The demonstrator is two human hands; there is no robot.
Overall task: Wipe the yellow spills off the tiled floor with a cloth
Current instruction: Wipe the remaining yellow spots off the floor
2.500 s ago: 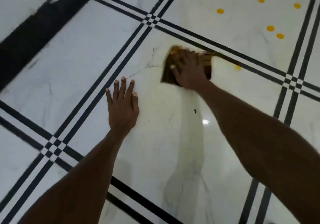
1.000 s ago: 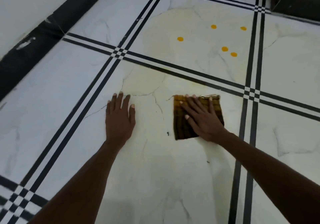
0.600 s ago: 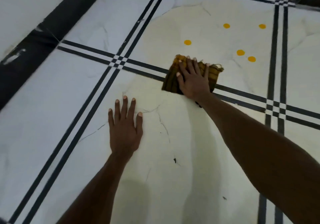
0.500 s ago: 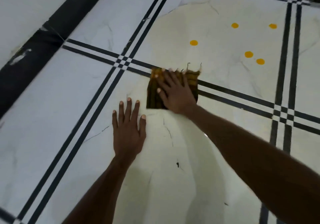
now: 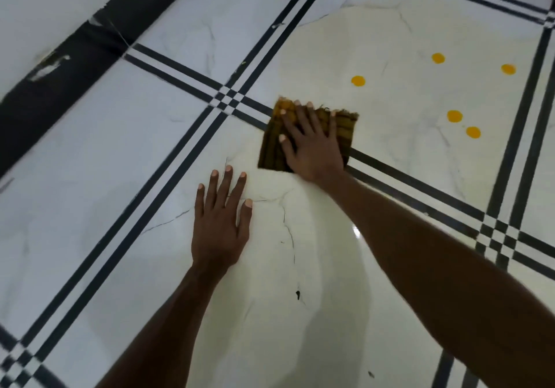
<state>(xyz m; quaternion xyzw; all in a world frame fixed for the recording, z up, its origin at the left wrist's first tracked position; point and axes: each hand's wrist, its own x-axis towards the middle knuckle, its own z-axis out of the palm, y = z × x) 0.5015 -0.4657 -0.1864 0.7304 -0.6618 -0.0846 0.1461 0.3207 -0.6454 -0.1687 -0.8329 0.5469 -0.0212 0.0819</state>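
right hand (image 5: 312, 144) lies flat, fingers straight, pressing the cloth (image 5: 345, 129) across the black tile line (image 5: 420, 183). left hand (image 5: 220, 225) open, bracing nearby. five yellow spills (image 5: 358, 81) remain beyond the cloth; advise firm, overlapping strokes towards them.

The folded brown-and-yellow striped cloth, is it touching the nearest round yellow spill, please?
Apart. The head view shows bare pale tile between the cloth and the nearest yellow spill.

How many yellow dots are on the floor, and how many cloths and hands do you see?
Yellow spots: 5
Cloth: 1
Hands: 2, left hand and right hand
Total: 8
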